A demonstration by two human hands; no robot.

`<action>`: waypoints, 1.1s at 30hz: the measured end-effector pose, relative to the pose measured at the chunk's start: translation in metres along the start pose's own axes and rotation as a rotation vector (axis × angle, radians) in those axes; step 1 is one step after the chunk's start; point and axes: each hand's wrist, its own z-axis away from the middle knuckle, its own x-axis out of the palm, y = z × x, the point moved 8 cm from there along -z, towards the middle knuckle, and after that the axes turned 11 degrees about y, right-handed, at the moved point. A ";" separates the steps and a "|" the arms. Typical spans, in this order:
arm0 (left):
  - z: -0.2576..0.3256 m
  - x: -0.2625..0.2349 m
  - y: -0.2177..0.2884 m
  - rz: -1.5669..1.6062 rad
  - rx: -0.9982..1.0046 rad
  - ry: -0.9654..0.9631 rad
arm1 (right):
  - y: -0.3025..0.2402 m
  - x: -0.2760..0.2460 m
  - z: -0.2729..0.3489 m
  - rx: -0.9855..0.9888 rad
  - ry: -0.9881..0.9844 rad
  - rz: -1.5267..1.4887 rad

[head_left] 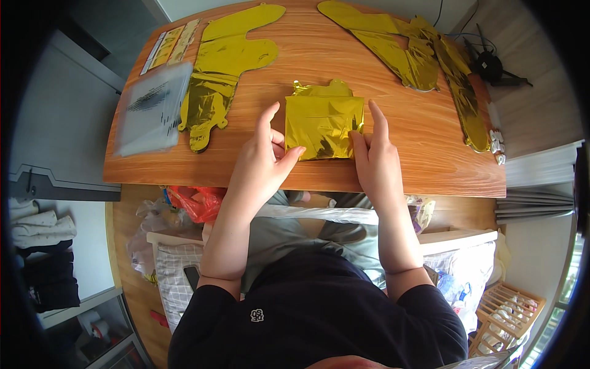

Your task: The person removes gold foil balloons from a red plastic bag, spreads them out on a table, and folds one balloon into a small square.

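A gold foil balloon (pixel 326 126), folded into a flat square, lies near the front edge of the wooden table. One uneven end of the foil sticks out past its far fold. My left hand (pixel 263 157) grips the near left corner, thumb on top, with the index finger stretched forward off the foil. At the right edge, my right hand (pixel 377 161) pinches the foil with its thumb; its index finger also points forward. Fingers beneath the foil are partly hidden. To the left lies an unfolded gold foil balloon (pixel 224 61), spread flat.
More flat gold foil balloons (pixel 393 52) lie at the far right of the table (pixel 264 175). Clear plastic bags (pixel 150 114) and printed cards (pixel 169 48) rest at the left. A black router (pixel 488 64) with cables stands far right. A red plastic bag (pixel 200 202) hangs below the edge.
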 end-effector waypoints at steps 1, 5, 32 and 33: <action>0.000 0.001 0.000 0.001 0.000 0.000 | 0.002 0.001 0.001 -0.085 0.057 0.024; 0.000 0.000 -0.002 -0.026 0.000 0.017 | -0.006 0.003 0.003 -0.235 0.136 0.132; 0.030 0.047 0.030 -0.527 0.683 -0.355 | -0.034 -0.006 0.011 -0.379 0.214 0.429; 0.030 0.047 0.031 -0.517 0.679 -0.361 | -0.036 -0.008 0.009 -0.381 0.214 0.427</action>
